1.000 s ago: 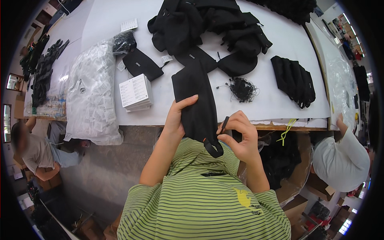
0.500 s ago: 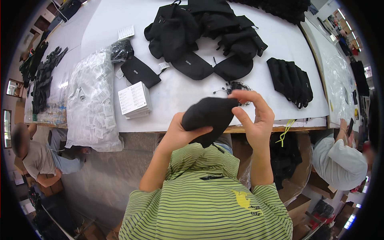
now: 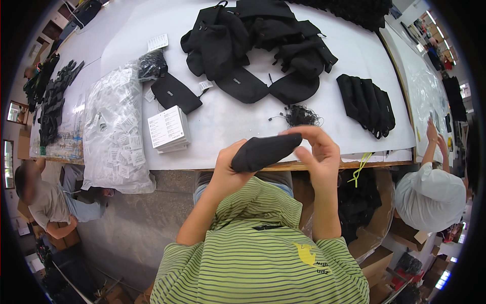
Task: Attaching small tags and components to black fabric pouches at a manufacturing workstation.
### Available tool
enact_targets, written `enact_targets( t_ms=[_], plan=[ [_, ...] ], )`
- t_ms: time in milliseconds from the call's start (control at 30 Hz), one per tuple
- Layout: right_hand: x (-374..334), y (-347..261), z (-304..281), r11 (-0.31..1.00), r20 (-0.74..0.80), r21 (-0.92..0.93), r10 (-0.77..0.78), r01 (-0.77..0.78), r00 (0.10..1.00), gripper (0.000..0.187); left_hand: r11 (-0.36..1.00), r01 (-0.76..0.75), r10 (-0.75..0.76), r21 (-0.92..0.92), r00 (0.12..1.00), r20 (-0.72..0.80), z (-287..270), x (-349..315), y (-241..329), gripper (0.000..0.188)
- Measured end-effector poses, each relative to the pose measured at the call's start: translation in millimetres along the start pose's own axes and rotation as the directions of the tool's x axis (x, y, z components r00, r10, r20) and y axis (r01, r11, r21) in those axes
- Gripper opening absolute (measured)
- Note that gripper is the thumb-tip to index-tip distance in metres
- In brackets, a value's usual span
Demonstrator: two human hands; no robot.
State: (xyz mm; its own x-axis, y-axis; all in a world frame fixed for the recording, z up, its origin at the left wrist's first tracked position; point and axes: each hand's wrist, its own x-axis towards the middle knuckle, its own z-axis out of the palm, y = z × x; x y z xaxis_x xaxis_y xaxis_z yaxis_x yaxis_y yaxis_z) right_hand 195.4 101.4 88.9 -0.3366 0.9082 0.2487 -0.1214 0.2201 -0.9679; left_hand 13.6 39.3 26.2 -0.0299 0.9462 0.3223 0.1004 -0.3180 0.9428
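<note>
A small black fabric pouch [image 3: 266, 152] is held up in front of my chest, just off the table's near edge. My left hand [image 3: 228, 164] is closed round its left end. At the other end, the fingers and thumb of my right hand [image 3: 324, 152] grip the tip. Just beyond lies a tangle of thin black cords [image 3: 304, 116] on the white table [image 3: 228, 126]. Two flat black pouches, one on the left [image 3: 242, 86] and one on the right [image 3: 296, 87], lie farther back, in front of a heap of black pouches [image 3: 217, 45].
To the left stand a stack of white printed cards [image 3: 169, 129], a tagged black pouch [image 3: 176, 92] and a clear bag of labels [image 3: 114, 126]. A row of black pouches [image 3: 365, 106] lies right. A yellow-green cord [image 3: 360, 169] hangs at the edge. Other people sit left [image 3: 48, 202] and right [image 3: 430, 195].
The pouch has turned and now lies flatter and more sideways between my hands. My right hand has come down slightly, baring more of the cord tangle. The person at right has reached forward.
</note>
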Motion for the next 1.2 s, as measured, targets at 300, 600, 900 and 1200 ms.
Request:
enact_targets(
  t_ms=[300,600,900,1200],
  plan=[
    [-6.7,-10.8,3.5,0.889,0.037,-0.418,-0.189,0.187,0.981,0.02,0.977,-0.078,0.097,0.197,0.991,-0.089,-20.4,21.7,61.5,0.023],
    [-6.8,-11.2,8.4,0.765,0.179,-0.548,-0.288,0.339,0.941,0.023,0.931,-0.088,0.098,0.353,0.995,-0.011,-16.9,22.5,75.0,0.014],
    [-8.0,-6.7,8.3,0.834,0.201,-0.466,-0.225,0.295,0.954,0.022,0.983,0.01,-0.014,0.181,1.0,0.02,-20.9,18.9,67.5,0.013],
    [-6.4,-8.5,8.7,0.815,0.219,-0.489,-0.23,0.31,0.948,0.02,0.964,-0.03,0.025,0.264,0.999,0.022,-22.4,17.5,72.7,0.015]
  ],
)
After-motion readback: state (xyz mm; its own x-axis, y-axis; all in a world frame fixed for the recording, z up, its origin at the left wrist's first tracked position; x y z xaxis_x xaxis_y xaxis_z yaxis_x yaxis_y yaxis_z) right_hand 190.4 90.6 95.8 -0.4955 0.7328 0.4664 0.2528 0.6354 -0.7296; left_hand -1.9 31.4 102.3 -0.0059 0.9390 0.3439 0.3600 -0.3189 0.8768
